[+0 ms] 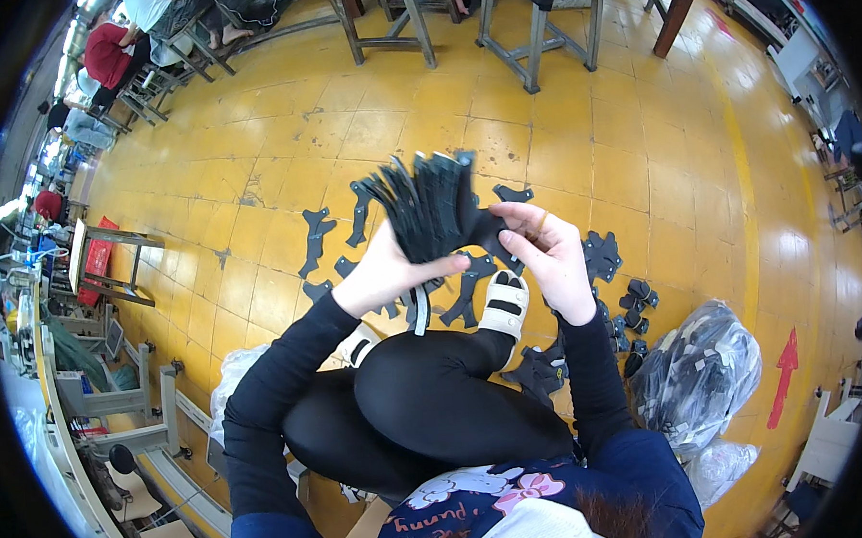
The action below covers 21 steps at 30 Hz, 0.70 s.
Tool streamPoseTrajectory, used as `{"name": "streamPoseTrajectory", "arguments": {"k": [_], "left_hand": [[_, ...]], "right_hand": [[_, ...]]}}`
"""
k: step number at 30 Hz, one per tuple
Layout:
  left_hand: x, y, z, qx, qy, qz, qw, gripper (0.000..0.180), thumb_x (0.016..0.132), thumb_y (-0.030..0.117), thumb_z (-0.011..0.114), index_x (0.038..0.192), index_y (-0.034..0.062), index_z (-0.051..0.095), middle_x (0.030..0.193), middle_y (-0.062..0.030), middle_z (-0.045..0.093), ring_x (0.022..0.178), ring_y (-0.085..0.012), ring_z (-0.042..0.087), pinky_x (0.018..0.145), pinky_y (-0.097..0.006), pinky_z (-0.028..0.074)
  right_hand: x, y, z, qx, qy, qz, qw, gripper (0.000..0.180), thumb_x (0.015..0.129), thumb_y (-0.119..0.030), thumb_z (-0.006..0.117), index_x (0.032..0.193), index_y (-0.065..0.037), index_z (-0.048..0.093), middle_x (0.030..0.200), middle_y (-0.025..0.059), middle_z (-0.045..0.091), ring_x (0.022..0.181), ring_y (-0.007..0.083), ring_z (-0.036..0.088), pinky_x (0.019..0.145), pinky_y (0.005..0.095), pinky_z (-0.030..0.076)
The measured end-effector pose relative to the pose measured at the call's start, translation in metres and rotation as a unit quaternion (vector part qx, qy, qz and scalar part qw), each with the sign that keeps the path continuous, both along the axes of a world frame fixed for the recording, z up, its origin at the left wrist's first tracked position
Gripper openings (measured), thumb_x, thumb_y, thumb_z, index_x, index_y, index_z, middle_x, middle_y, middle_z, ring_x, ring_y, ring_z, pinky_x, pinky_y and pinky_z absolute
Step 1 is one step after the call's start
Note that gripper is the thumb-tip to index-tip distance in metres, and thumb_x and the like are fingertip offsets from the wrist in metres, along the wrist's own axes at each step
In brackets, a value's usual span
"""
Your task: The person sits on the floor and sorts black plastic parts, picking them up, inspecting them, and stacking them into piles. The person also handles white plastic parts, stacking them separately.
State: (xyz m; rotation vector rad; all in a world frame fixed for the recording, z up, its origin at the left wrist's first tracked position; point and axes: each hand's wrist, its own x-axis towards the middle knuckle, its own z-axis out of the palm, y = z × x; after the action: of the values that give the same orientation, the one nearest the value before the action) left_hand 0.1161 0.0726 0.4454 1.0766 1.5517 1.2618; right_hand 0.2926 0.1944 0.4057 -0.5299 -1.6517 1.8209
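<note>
A thick stack of dark cut pieces (417, 212), fanned out at its top, is gripped in my left hand (393, 271), with the thumb across its lower side. My right hand (551, 254) pinches the edge of one dark piece (488, 230) at the stack's right side between thumb and fingers. A pale strip (421, 310) hangs below the stack. On the floor past my hands lie several similar dark pieces, among them one at the left (315, 241) and another between my feet (468, 294). My lap is under my forearms.
To my right stand a clear plastic bag (697, 378) full of dark pieces and small dark bundles (636, 303). A pile of pieces (537, 372) lies by my sandal (503, 309). Stools (546, 33) stand ahead; a machine table (62, 420) is at left. People sit far left.
</note>
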Motion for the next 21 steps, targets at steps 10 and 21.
{"name": "streamPoseTrajectory", "arguments": {"k": [10,21], "left_hand": [[0.000,-0.002,-0.001,0.002,-0.055,-0.062,0.997,0.020,0.080,0.011,0.074,0.094,0.0018,0.063,0.088,-0.0005,0.066,0.083,-0.0082,0.059,0.077,-0.025,0.048],[0.005,-0.001,0.009,-0.011,-0.111,-0.003,0.994,0.026,0.080,0.002,0.070,0.105,-0.0001,0.059,0.097,-0.0083,0.068,0.083,-0.0134,0.064,0.080,-0.027,0.051]], "right_hand": [[0.001,-0.017,0.029,0.200,0.119,0.008,0.972,0.057,0.081,-0.012,0.069,0.133,0.001,0.048,0.127,0.0128,0.053,0.108,0.0182,0.057,0.095,0.0318,0.043],[0.007,-0.030,0.034,0.223,0.133,-0.185,0.948,0.025,0.075,0.013,0.064,0.098,0.000,0.064,0.100,0.0095,0.059,0.089,0.0166,0.058,0.078,0.0255,0.045]]}}
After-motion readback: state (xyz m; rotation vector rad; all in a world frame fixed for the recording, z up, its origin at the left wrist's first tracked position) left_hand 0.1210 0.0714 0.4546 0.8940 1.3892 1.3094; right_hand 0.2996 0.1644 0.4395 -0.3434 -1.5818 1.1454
